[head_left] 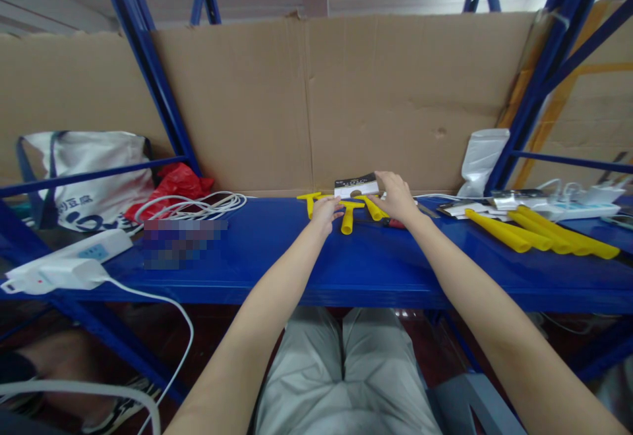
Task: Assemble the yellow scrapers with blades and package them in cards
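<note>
Background, head view: brown cardboard (237,99) stands upright behind a blue shelf surface (277,250), framed by blue metal posts (148,59). Landmark for positions: the black-and-white box (355,188), at the rear of the surface near the cardboard.

Yellow T-shaped pieces: left T-piece (310,204) just left of the box; middle T-piece (347,219) in front of it, stem toward the wearer; right T-piece (374,209) in front of its right edge.

Left hand (325,215): front-left of the box, fingers bent, tips at the left end of the middle T-piece's bar. Contact likely; firm pinch cannot be confirmed.

Right hand (395,196): at the box's right edge, thumb spread from the fingers and beside the right T-piece. Cannot tell whether it grips either one.

Far right of the box: yellow tapered tubes (539,234), side by side, and a white packet (484,158). Far left: coiled white cable (208,205), red plastic bag (173,188), white power strip (74,257).

Judgement: step in hand is two-handed handling of the T-pieces beside the box. A next move calls for a sure fingertip hold, clear of the neighbouring pieces.
</note>
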`<state>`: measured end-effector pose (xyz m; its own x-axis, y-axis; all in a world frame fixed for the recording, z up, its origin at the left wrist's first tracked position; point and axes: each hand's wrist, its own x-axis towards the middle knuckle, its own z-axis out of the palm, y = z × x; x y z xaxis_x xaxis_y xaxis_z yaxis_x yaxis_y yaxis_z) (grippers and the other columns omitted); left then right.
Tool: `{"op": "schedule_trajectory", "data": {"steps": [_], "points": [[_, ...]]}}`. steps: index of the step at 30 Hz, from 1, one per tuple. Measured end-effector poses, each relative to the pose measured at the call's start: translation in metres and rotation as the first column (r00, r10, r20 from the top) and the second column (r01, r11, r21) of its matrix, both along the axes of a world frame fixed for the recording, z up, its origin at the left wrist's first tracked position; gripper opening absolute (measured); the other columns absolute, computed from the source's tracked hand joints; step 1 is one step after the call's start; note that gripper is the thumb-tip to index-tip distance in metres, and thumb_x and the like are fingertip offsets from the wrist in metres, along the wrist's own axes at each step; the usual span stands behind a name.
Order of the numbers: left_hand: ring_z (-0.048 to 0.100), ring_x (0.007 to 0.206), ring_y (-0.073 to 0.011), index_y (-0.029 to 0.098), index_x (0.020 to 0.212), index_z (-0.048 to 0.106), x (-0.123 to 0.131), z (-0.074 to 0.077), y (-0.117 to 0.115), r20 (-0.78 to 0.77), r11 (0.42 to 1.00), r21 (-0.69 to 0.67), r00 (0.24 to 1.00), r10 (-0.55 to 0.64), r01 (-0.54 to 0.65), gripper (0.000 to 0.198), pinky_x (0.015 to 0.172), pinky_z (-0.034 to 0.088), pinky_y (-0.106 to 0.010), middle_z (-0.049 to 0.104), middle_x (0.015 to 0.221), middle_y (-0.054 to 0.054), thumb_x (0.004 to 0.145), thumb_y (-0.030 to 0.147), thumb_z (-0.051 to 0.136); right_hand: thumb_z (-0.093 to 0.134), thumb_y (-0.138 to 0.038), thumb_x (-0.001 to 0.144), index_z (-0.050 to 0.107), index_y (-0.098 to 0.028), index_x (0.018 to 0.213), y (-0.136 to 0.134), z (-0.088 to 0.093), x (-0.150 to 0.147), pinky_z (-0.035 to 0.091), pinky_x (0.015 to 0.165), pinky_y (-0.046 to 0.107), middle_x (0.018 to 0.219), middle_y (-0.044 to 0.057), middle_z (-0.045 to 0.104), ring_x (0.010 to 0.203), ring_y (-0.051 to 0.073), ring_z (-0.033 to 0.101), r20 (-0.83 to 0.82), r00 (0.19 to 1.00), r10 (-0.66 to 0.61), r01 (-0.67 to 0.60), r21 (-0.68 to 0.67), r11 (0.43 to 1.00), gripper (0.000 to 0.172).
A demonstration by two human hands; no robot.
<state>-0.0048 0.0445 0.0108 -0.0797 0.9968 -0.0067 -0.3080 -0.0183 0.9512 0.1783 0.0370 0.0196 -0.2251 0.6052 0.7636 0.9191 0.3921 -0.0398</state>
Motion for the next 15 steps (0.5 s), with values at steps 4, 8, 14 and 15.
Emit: {"op": "schedule_trajectory", "data": {"steps": [4,8,14,15], "points": [[0.06,0.06,-0.0081,0.015,0.074,0.057,-0.0001,0.0012,-0.0009,0.004,1.0,-0.004,1.0,0.001,-0.001,0.008,0.059,0.049,-0.02,0.061,0.071,-0.001,0.08,0.01,0.059,0.051,-0.035,0.083,0.059,-0.015,0.103,0.0065,0.0003,0.0056,0.042,0.085,0.04,0.109,0.015,0.057,0.103,0.027,0.051,-0.062,0.994,0.091,-0.091,-0.006,0.996,0.03],[0.055,0.051,-0.0052,0.015,0.074,0.056,0.0006,0.0015,-0.002,0.007,1.0,-0.004,1.0,-0.003,0.003,0.009,0.049,0.043,-0.015,0.059,0.066,0.001,0.081,0.009,0.058,0.049,-0.035,0.084,0.056,-0.018,0.071,0.0106,-0.0004,0.0047,0.044,0.075,0.033,0.093,0.01,0.056,0.084,0.02,0.054,-0.124,0.953,0.277,-0.281,-0.02,0.959,0.023],[0.058,0.057,-0.0086,0.016,0.074,0.057,0.0011,-0.0021,0.0026,-0.057,1.0,0.03,0.998,-0.005,0.007,0.007,0.051,0.043,-0.018,0.062,0.072,-0.002,0.078,0.013,0.061,0.049,-0.04,0.084,0.051,-0.019,0.064,0.0099,-0.0017,0.0006,0.04,0.062,0.028,0.067,0.002,0.049,0.064,0.015,0.048,-0.26,0.906,0.333,-0.348,-0.012,0.937,0.029],[0.06,0.061,-0.0099,0.016,0.075,0.057,0.0018,-0.0028,0.0035,-0.096,0.999,0.041,0.995,0.005,-0.001,0.005,0.052,0.043,-0.019,0.063,0.075,-0.003,0.079,0.014,0.06,0.05,-0.04,0.083,0.051,-0.019,0.064,0.0092,-0.0014,0.0007,0.039,0.061,0.028,0.066,0.002,0.049,0.063,0.014,0.047,-0.273,0.903,0.333,-0.35,-0.015,0.937,0.028]]}}
